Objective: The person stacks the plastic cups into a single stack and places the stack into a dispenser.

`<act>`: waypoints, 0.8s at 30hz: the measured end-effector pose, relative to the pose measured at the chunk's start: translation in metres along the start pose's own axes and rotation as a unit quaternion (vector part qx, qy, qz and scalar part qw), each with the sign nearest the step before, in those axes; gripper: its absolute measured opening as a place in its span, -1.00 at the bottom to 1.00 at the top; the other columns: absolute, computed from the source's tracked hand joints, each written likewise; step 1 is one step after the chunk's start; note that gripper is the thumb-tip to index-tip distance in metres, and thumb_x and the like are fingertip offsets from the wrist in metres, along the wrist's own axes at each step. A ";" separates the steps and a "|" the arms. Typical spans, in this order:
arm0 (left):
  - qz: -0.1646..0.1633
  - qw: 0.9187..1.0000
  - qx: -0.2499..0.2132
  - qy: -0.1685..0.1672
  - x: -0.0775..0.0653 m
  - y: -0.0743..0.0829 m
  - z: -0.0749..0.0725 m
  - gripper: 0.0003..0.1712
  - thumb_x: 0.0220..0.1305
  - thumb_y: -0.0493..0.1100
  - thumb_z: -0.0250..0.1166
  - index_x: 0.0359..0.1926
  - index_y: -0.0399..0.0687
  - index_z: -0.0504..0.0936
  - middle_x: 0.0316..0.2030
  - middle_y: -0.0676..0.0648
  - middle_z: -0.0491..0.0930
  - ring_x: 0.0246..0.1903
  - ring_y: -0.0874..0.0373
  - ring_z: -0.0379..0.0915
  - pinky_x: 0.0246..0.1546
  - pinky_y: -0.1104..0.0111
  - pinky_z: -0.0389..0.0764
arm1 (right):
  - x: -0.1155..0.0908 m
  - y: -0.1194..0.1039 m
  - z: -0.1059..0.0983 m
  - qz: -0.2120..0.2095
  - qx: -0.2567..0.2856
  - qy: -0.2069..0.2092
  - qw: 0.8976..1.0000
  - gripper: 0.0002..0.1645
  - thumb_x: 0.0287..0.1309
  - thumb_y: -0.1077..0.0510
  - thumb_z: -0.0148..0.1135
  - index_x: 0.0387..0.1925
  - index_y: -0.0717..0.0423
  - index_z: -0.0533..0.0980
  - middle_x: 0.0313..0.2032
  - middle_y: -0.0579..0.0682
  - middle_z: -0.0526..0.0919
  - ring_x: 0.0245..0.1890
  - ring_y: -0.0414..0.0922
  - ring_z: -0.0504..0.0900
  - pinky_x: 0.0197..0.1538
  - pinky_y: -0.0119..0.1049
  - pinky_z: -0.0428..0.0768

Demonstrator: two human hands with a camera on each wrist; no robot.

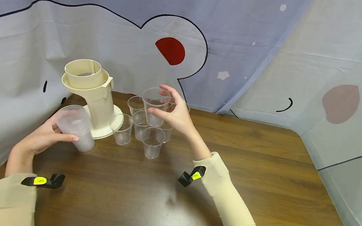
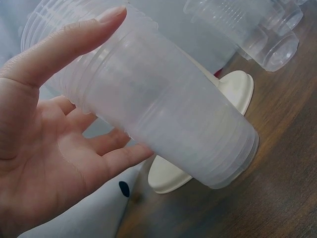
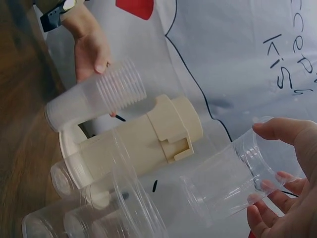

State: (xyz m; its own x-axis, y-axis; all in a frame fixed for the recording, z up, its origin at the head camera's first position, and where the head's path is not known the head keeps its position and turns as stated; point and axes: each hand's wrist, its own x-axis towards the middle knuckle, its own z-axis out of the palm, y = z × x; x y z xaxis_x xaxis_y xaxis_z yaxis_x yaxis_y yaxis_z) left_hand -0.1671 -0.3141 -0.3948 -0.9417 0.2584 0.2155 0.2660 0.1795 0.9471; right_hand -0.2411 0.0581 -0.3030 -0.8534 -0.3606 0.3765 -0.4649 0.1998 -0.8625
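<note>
My left hand (image 1: 39,135) grips a nested stack of clear plastic cups (image 1: 79,128) with thumb and fingers around its upper part. The stack tilts, rims toward the upper left; whether its bottom touches the table I cannot tell. Between the thumb and fingers of my right hand (image 1: 178,114), a single clear plastic cup (image 3: 218,178) is held near its rim, mouth up. It hangs a little above several clear cups standing mouth up in a close group, including a front cup (image 1: 152,145) and a left cup (image 1: 122,133). The held cup partly hides those behind it.
Behind the stack stands a cream plastic holder (image 1: 99,107), tube-shaped with a round base (image 1: 105,130), next to the left cup. A printed curtain (image 1: 115,48) hangs along the table's back edge. The brown wooden table (image 1: 244,170) stretches to the right.
</note>
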 end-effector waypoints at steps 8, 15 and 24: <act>-0.007 1.000 -0.002 0.006 0.000 -0.003 -0.001 -0.06 -0.02 -0.62 0.26 0.29 0.16 0.17 0.09 0.20 0.36 -0.01 0.43 0.36 -0.11 0.65 0.41 | 0.005 -0.002 0.010 0.003 -0.002 -0.009 1.000 -0.15 -0.09 0.17 0.47 0.28 -0.03 0.33 0.09 0.03 0.56 -0.05 -0.09 0.54 -0.07 -0.41 0.45; -0.015 1.000 0.003 0.008 0.000 -0.004 -0.001 -0.06 -0.01 -0.61 0.26 0.29 0.18 0.17 0.09 0.21 0.36 -0.01 0.45 0.36 -0.11 0.66 0.41 | 0.010 -0.006 0.020 0.007 0.007 -0.028 1.000 -0.14 -0.09 0.13 0.47 0.30 -0.06 0.32 0.11 0.02 0.54 -0.03 -0.01 0.53 -0.04 -0.39 0.46; -0.021 0.999 0.023 0.007 0.001 -0.003 -0.001 -0.06 -0.01 -0.59 0.28 0.29 0.19 0.16 0.08 0.21 0.37 -0.01 0.44 0.36 -0.11 0.65 0.41 | 0.019 -0.010 0.032 0.008 0.011 -0.045 0.999 -0.14 -0.07 0.12 0.46 0.30 -0.07 0.31 0.13 0.04 0.52 -0.01 -0.05 0.51 0.03 -0.31 0.48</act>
State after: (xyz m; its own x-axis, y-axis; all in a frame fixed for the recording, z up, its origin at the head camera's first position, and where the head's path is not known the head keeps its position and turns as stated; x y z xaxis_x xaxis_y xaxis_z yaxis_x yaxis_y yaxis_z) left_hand -0.1691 -0.3158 -0.3971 -0.9549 0.2368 0.1792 0.2351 0.2338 0.9434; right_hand -0.2454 0.0204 -0.2977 -0.8352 -0.4383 0.3322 -0.4457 0.1855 -0.8758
